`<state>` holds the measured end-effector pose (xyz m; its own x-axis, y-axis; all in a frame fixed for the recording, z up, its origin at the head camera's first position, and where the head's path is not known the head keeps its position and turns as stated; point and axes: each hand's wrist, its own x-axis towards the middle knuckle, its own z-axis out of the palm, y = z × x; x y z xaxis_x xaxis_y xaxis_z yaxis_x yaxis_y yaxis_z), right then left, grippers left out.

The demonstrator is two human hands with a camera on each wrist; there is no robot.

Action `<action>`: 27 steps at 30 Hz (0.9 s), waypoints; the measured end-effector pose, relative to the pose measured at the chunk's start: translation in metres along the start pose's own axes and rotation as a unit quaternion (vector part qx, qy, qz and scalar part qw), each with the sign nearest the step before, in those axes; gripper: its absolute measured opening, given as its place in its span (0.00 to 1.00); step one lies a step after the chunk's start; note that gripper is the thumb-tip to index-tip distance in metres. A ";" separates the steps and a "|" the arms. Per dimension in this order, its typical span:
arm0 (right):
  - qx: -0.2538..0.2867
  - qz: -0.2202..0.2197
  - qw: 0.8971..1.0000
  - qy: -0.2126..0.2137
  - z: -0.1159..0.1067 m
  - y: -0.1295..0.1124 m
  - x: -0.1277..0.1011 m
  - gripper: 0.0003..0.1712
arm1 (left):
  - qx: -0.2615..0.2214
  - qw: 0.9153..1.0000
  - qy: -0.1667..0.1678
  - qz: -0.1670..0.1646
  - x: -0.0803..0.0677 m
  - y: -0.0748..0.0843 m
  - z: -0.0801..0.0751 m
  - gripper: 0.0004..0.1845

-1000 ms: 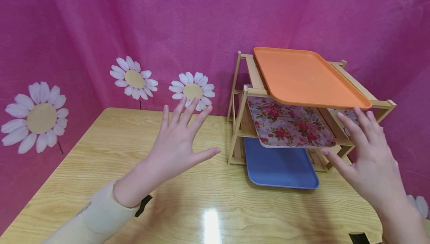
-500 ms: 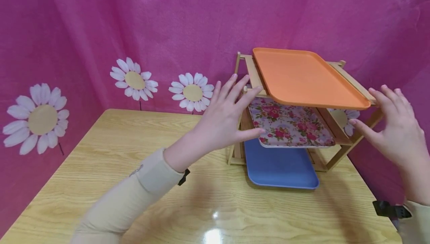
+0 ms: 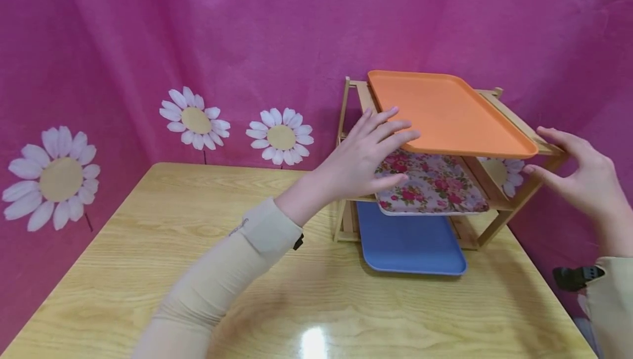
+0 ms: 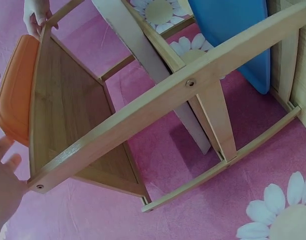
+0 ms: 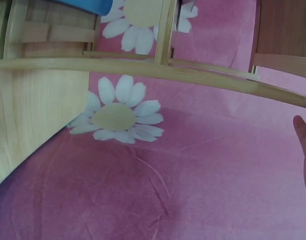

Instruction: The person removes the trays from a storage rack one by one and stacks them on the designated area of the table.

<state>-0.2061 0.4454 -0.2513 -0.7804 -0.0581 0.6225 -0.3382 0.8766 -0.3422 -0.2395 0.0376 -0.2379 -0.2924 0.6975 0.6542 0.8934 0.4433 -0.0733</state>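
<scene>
Both hands have closed in on the orange tray atop the wooden rack at two o'clock. Left hand lies spread at its near-left corner, right hand loosely curled by the right rail, gripping nothing. Taking hold seems underway; next needs a firm two-sided grip. Smooth, flat, rimmed.

Orange tray, floral tray (pink roses), blue tray, magenta daisy-print backdrop.

A wooden rack rail crosses above a daisy printed on pink cloth, beside the wooden tabletop.
</scene>
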 end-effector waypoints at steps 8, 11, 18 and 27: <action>0.088 -0.026 0.995 0.048 0.014 0.003 0.010 0.31 | 0.006 1.000 0.009 0.000 -0.002 -0.005 0.003 0.23; 0.127 -0.015 0.989 0.071 0.019 0.001 0.011 0.26 | 0.009 1.000 0.029 0.000 -0.005 -0.007 0.003 0.20; 0.154 0.017 0.979 0.136 0.022 -0.016 0.010 0.18 | 0.018 0.997 0.068 0.002 -0.012 -0.008 -0.002 0.11; 0.162 0.020 0.974 0.158 0.027 -0.008 0.009 0.18 | 0.024 0.991 0.128 0.013 -0.025 -0.011 -0.007 0.07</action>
<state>-0.2245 0.4248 -0.2624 -0.6126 0.1676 0.7725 -0.4989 0.6761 -0.5423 -0.2395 0.0114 -0.2480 -0.1671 0.5461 0.8209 0.8801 0.4578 -0.1254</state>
